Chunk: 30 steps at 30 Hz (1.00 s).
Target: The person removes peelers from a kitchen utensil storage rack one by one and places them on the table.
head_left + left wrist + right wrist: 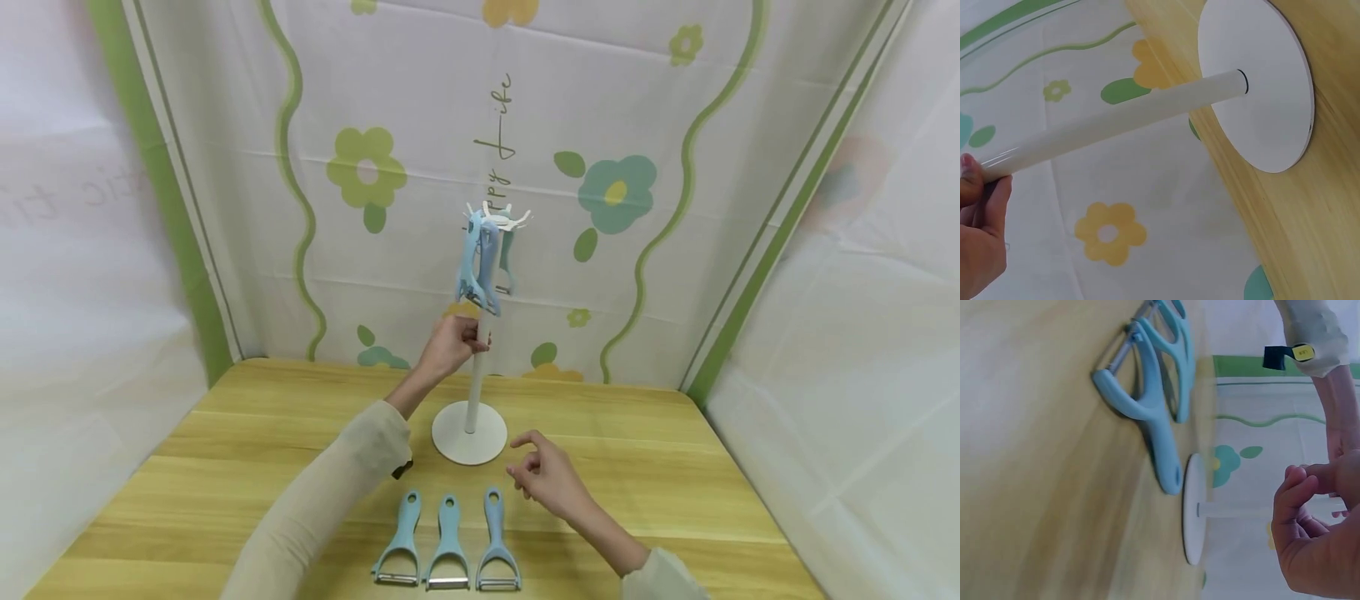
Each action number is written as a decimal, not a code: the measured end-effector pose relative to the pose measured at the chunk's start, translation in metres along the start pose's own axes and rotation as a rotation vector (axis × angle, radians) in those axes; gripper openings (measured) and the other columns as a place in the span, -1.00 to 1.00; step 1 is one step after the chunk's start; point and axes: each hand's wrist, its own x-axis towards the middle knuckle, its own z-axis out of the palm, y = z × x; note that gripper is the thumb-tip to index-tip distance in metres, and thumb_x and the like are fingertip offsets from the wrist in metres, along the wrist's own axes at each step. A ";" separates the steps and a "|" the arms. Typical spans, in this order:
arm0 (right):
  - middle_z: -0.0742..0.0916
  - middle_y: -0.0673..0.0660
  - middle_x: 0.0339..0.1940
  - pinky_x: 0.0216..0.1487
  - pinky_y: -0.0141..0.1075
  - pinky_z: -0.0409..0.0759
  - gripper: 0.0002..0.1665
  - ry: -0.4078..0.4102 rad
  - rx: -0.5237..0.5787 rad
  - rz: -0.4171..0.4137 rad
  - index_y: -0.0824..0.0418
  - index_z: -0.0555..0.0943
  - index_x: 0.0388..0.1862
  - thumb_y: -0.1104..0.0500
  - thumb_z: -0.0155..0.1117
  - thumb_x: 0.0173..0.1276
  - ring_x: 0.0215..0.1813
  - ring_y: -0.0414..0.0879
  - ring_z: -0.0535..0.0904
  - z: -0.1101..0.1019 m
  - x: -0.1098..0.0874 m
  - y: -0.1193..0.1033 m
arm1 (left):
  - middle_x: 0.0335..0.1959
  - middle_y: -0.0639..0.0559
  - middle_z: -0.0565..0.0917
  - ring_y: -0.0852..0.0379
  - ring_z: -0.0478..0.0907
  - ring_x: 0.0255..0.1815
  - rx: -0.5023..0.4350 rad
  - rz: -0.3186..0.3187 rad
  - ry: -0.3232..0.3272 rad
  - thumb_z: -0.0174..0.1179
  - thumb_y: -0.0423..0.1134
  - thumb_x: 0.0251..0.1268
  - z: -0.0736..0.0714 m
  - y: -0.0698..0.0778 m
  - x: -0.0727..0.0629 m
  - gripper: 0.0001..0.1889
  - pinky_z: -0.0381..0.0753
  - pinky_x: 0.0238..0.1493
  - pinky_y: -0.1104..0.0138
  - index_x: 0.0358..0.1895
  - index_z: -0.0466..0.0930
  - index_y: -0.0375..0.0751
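My left hand (452,343) pinches the pole (1116,122) of a white stand, below the things hanging on it; in the left wrist view the thumb and fingers meet round the pole. Blue and green peelers (489,258) hang from the hooks (517,222) at the top. Three peelers lie in a row in front of the stand: a left one (406,527), a middle one (448,527) and a right one (496,525). My right hand (551,479) hovers beside the right peeler (1154,412), fingers loosely bent, holding nothing.
The stand's round white base (450,437) rests on the wooden table (637,467). A flower-printed curtain (420,242) hangs behind the table, and pale cloth (847,350) closes off the sides.
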 end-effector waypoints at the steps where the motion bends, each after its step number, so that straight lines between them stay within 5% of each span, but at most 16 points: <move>1: 0.71 0.26 -0.51 -0.58 -0.43 0.50 -0.62 0.009 0.006 0.002 0.34 0.45 0.15 0.31 0.26 0.40 -0.55 -0.01 0.60 -0.002 0.001 -0.002 | -0.27 -0.28 0.78 -0.09 0.79 -0.24 0.009 0.003 0.014 0.26 -0.61 0.20 0.001 0.000 0.000 -0.85 0.76 -0.18 0.30 -0.19 0.74 -0.46; 10: 0.70 0.20 -0.50 -0.56 -0.42 0.52 -0.63 0.137 0.052 0.006 0.28 0.51 0.12 0.31 0.31 0.37 -0.53 -0.06 0.59 -0.026 0.028 -0.035 | -0.37 -0.16 0.80 0.02 0.79 -0.35 0.120 0.016 0.146 0.43 -0.47 0.08 0.006 0.001 -0.001 -0.89 0.77 -0.29 0.26 -0.29 0.79 -0.37; 15: 0.73 0.20 -0.29 -0.38 -0.41 0.59 -0.66 0.241 0.086 -0.027 0.26 0.53 0.13 0.29 0.27 0.40 -0.35 -0.02 0.63 -0.050 0.048 -0.063 | -0.38 -0.13 0.81 0.02 0.79 -0.38 0.160 0.026 0.183 0.49 -0.40 0.03 0.007 0.002 -0.001 -0.86 0.75 -0.32 0.23 -0.30 0.81 -0.32; 25: 0.69 0.24 0.06 0.21 -0.35 0.61 -0.69 0.417 0.168 -0.252 0.30 0.58 0.12 0.20 0.24 0.47 0.09 -0.07 0.64 -0.089 0.090 -0.120 | -0.35 -0.16 0.79 0.04 0.76 -0.35 0.211 0.032 0.015 0.41 -0.38 0.17 -0.003 0.009 0.003 -0.88 0.77 -0.26 0.24 -0.27 0.72 -0.35; 30: 0.70 0.22 0.14 0.30 -0.24 0.58 -0.63 0.442 0.184 -0.292 0.26 0.58 0.18 0.14 0.24 0.47 0.20 -0.03 0.64 -0.094 0.109 -0.138 | -0.33 -0.13 0.77 0.09 0.74 -0.32 0.213 0.045 -0.055 0.32 -0.41 0.27 -0.003 0.007 0.004 -0.94 0.77 -0.17 0.24 -0.26 0.67 -0.34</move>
